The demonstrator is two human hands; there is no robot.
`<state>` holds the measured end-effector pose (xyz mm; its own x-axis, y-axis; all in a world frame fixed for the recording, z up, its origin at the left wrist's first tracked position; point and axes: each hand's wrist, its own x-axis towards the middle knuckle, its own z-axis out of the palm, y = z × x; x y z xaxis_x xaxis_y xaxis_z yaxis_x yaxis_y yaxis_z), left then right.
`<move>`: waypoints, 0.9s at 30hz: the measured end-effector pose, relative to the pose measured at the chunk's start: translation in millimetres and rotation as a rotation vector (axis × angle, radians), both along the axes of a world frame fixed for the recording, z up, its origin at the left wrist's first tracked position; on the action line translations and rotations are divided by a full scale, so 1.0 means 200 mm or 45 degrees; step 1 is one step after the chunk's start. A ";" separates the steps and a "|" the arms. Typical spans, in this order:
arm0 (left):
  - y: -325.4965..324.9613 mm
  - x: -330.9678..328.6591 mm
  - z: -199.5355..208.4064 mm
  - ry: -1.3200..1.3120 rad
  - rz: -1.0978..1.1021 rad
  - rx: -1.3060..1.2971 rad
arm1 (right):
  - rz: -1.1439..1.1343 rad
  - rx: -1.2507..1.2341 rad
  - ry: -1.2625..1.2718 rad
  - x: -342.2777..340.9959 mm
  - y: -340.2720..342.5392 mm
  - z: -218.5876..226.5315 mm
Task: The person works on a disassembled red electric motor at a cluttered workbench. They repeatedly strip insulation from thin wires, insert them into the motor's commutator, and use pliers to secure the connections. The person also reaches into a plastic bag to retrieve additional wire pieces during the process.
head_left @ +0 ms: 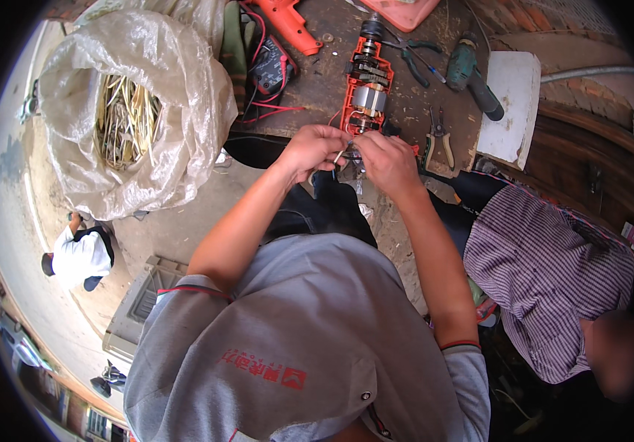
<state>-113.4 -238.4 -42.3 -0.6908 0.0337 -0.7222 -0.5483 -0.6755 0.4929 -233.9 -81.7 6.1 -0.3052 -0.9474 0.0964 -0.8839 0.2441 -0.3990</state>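
- Your left hand (315, 147): fingers pinched shut on a small pale part, just below the opened drill (367, 92).
- Your right hand (385, 158): closed on the same small piece; what it is, you cannot tell.
- Opened drill: orange shell, motor exposed, lying on the worktop (317, 81).
- Pliers (438, 140): beside the drill, untouched.
- Plastic sack (129, 110): at your left.
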 end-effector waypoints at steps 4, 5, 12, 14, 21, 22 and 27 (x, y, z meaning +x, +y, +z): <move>0.01 -0.01 0.00 0.001 0.009 -0.010 | 0.040 0.048 0.037 -0.01 -0.01 0.00; 0.01 -0.01 0.00 0.000 0.015 -0.015 | 0.042 0.050 0.036 -0.01 -0.01 -0.01; 0.05 -0.01 -0.02 0.017 0.065 -0.060 | -0.772 0.025 -0.604 0.12 -0.06 -0.15; 0.08 -0.01 -0.01 0.009 0.089 -0.115 | -1.068 0.112 -0.794 0.15 -0.08 -0.17; 0.09 -0.01 0.01 -0.013 0.099 -0.212 | -1.277 -0.037 -1.854 0.11 0.00 -0.09; 0.09 -0.01 0.01 -0.022 0.095 -0.200 | -1.196 -0.082 -1.493 0.15 0.03 -0.13; 0.08 0.00 -0.02 -0.011 0.101 -0.137 | -0.520 -0.097 -0.164 0.15 0.06 -0.09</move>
